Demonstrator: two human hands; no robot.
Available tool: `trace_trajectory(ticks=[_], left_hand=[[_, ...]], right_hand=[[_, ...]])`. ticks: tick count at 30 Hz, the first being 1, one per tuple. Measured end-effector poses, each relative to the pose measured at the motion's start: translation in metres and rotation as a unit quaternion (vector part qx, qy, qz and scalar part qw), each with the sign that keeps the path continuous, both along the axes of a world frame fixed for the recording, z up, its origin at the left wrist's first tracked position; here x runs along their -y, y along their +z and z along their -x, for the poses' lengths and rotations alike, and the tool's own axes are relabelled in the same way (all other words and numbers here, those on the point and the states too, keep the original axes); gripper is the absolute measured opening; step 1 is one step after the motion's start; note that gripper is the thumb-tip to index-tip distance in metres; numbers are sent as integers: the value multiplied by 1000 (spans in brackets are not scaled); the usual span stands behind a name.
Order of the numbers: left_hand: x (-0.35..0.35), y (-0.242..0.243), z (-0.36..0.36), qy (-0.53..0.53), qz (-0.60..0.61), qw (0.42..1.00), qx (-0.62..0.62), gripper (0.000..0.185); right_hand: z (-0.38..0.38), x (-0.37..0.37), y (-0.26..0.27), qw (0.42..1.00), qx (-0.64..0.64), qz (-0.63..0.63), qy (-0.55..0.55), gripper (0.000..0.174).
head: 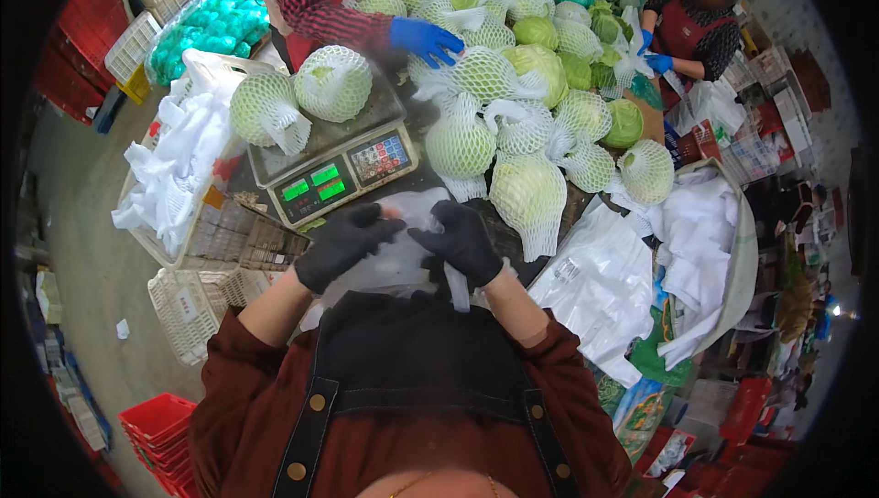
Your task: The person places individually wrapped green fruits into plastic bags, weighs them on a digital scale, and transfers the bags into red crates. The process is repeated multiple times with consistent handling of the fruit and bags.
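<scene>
A thin translucent plastic bag [395,258] hangs between my hands, just in front of my black apron. My right hand [461,240], in a black glove, grips the bag near its upper edge, and a strip of it dangles below the palm. My left hand [347,244], also black-gloved, touches the bag's other side with curved fingers and one bare fingertip; its grip is unclear. Beyond them stands a digital scale [329,185] with lit green displays. Two cabbages in white foam nets, one left [261,110] and one right [334,82], rest on its pan.
Netted cabbages [460,137] and bare ones [535,32] are heaped across the table. A co-worker's blue-gloved hand [427,41] touches the heap; another person [693,31] works far right. Foam nets [172,161] fill a crate at left. Flat plastic bags [597,285] lie at right.
</scene>
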State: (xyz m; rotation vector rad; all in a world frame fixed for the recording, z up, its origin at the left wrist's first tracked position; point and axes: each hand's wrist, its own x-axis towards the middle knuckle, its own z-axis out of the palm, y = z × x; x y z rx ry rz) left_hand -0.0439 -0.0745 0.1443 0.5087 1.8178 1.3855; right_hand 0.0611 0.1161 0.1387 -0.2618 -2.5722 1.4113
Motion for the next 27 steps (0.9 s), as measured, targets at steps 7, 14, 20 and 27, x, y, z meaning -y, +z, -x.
trace_trajectory(ticks=[7,14,20,27], left_hand=[[-25,-22,-17,135,-158,955,211,24],[-27,-13,-33,119,-275,914,272,29],[-37,-9,-61,189,-149,969,45,21],[-26,-30,-56,224,-440,791,362,28]], right_hand=[[-12,8,-16,981,-168,-91,-41,26],[-17,-24,-15,974,-199,1,-103,23],[-26,-10,-5,988,-154,2,8,26],[-43,-43,-9,932,-281,-221,59,43]])
